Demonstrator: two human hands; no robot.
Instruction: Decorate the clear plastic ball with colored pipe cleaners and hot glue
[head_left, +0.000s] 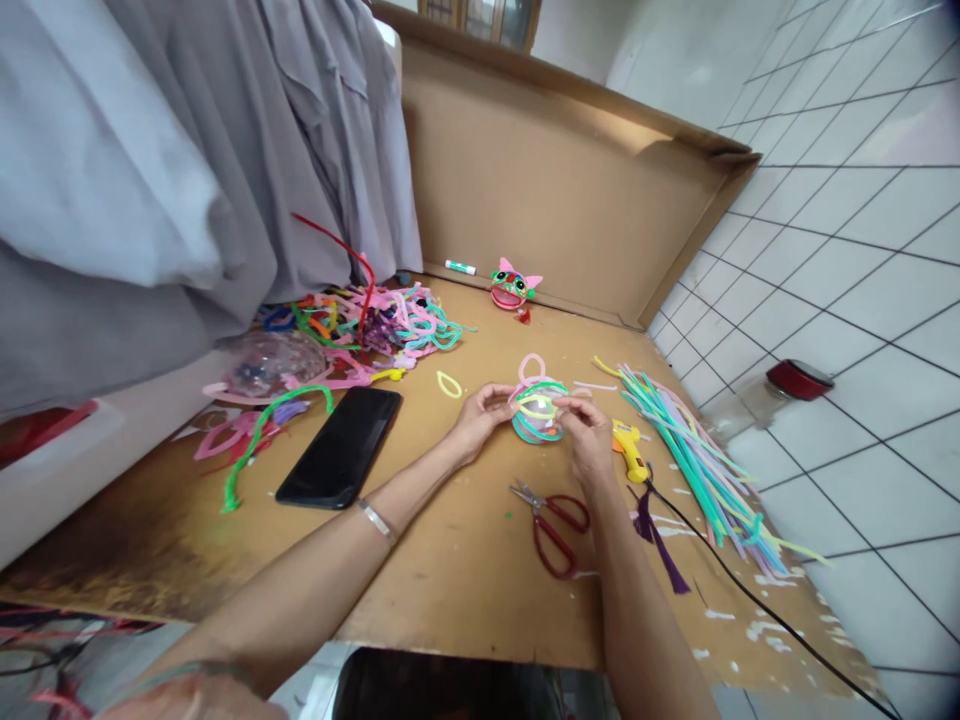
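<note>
Between my hands sits a clear ball (537, 428) trimmed with green, teal and pink pipe cleaners, with a pink loop standing up behind it. My left hand (481, 420) is closed on the ball's left edge. At the right, my right hand (589, 435) pinches the end of a pale yellow pipe cleaner loop (537, 407) lying against the ball's front. Whether that loop is fixed to the ball cannot be seen. A second yellow loop (449, 384) lies on the table beyond my left hand. Nearer me are red-handled scissors (555, 528), blades apart.
A yellow glue gun (630, 450) with a black cord lies right of my right hand, near a pipe cleaner bundle (682, 450) and purple tassel (660, 545). A phone (340, 447) and tangled pipe cleaners (405, 325) lie left. A decorated animal head (513, 287) stands by the cardboard wall (555, 170).
</note>
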